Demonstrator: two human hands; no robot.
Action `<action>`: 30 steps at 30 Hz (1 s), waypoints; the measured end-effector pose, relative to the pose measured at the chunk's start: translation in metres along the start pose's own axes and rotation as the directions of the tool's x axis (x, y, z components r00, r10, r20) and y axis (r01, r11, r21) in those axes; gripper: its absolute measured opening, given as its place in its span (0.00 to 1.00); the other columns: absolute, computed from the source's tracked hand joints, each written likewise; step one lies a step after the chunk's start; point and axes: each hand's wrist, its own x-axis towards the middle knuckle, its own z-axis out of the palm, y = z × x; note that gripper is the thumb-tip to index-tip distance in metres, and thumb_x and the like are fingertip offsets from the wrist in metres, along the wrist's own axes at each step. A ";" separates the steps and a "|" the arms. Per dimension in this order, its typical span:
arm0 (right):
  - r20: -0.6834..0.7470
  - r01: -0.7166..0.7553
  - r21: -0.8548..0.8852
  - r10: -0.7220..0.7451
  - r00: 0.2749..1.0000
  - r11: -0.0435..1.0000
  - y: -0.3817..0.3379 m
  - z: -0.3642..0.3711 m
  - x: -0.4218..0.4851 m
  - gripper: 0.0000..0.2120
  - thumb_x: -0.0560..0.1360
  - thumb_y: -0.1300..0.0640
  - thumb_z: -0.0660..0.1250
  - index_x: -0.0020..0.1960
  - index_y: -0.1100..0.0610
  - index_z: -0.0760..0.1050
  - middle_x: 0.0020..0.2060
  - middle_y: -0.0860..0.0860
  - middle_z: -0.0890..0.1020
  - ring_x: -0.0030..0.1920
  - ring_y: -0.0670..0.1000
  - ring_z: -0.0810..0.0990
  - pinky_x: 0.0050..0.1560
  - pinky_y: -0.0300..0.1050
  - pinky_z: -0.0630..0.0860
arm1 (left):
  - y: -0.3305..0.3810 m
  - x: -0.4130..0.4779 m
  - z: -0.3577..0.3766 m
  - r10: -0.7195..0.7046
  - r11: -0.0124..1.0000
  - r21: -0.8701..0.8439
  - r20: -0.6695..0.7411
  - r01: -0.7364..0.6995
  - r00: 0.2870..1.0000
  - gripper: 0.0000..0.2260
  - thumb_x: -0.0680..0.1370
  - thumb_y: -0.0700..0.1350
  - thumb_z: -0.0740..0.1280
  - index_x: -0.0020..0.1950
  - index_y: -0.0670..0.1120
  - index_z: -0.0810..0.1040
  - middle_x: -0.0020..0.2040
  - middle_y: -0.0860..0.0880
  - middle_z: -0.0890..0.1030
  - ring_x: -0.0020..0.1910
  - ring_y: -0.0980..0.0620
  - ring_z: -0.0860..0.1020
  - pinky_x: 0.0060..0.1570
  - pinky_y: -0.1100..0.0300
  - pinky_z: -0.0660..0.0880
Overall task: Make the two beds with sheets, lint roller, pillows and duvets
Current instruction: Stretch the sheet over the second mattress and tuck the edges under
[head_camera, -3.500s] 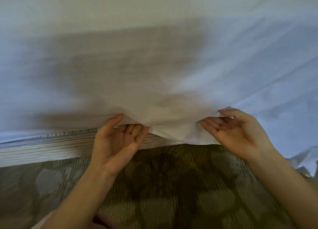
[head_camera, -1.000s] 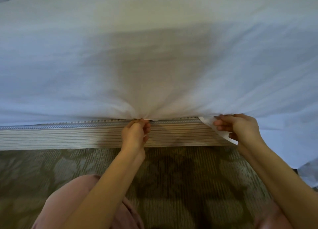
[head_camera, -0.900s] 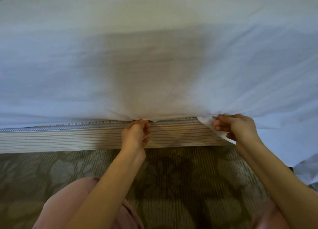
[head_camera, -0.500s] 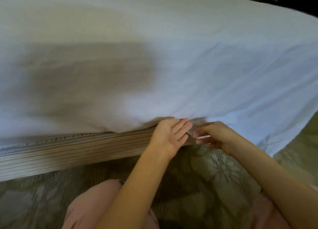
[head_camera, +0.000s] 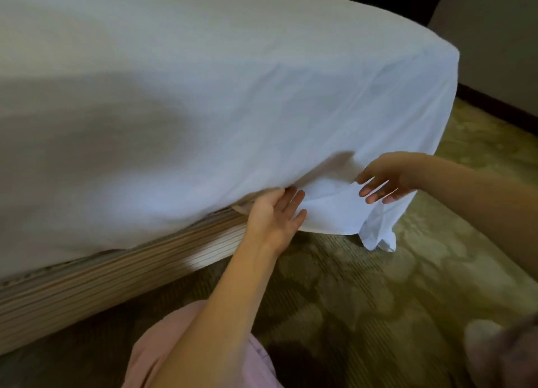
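Note:
A white sheet (head_camera: 262,81) covers the mattress and hangs loose over the bed's near corner on the right. My left hand (head_camera: 273,215) lies with straight fingers against the sheet's lower edge, where it meets the striped bed base (head_camera: 116,274). My right hand (head_camera: 381,180) is spread open with straight fingers at the hanging flap of sheet (head_camera: 334,210), fingertips touching or just off the cloth. To the left of my left hand the sheet's edge runs along the top of the base.
Patterned green-brown carpet (head_camera: 378,285) covers the floor in front of the bed. My knee in pink cloth (head_camera: 163,355) is at the bottom. A wall with a dark skirting (head_camera: 495,108) stands at the right, past the bed corner.
My view and both hands have shifted right along the bed edge toward the corner. Both hands let go of the pinched sheet edge and now lie with straight fingers at the loose flap.

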 end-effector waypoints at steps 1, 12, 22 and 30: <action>-0.009 -0.003 0.002 0.003 1.000 1.000 0.006 -0.009 0.005 0.08 0.79 0.57 0.62 0.56 0.58 0.72 0.40 0.54 0.80 0.35 0.53 0.79 0.37 0.43 0.71 | -0.002 0.002 0.001 0.004 1.000 -0.011 0.015 -0.004 1.000 0.11 0.81 0.41 0.56 0.60 0.40 0.74 0.62 0.44 0.76 0.66 0.48 0.72 0.62 0.51 0.65; 0.338 0.172 -0.062 -0.141 0.930 0.983 0.034 -0.080 0.107 0.20 0.71 0.48 0.71 0.59 0.56 0.74 0.54 0.55 0.81 0.50 0.53 0.82 0.46 0.45 0.76 | -0.026 0.026 0.030 0.137 0.991 0.006 -0.065 -0.137 0.988 0.09 0.77 0.37 0.58 0.49 0.41 0.77 0.60 0.43 0.79 0.63 0.47 0.75 0.58 0.43 0.74; 0.350 0.221 0.440 -0.393 0.850 0.870 0.060 -0.082 0.148 0.04 0.77 0.59 0.65 0.44 0.58 0.77 0.29 0.49 0.83 0.30 0.46 0.81 0.36 0.41 0.70 | -0.070 0.078 0.092 0.356 0.873 -0.159 -0.441 -0.462 0.824 0.10 0.78 0.31 0.55 0.45 0.39 0.74 0.46 0.42 0.80 0.51 0.46 0.77 0.50 0.45 0.76; 0.092 0.371 0.705 -0.596 0.798 0.605 0.067 -0.056 0.162 0.11 0.72 0.57 0.72 0.31 0.57 0.78 0.28 0.50 0.82 0.27 0.44 0.79 0.30 0.35 0.70 | -0.070 0.100 0.110 0.377 0.885 0.088 -0.709 -0.457 0.595 0.13 0.76 0.31 0.56 0.39 0.48 0.67 0.44 0.50 0.77 0.45 0.55 0.79 0.53 0.42 0.67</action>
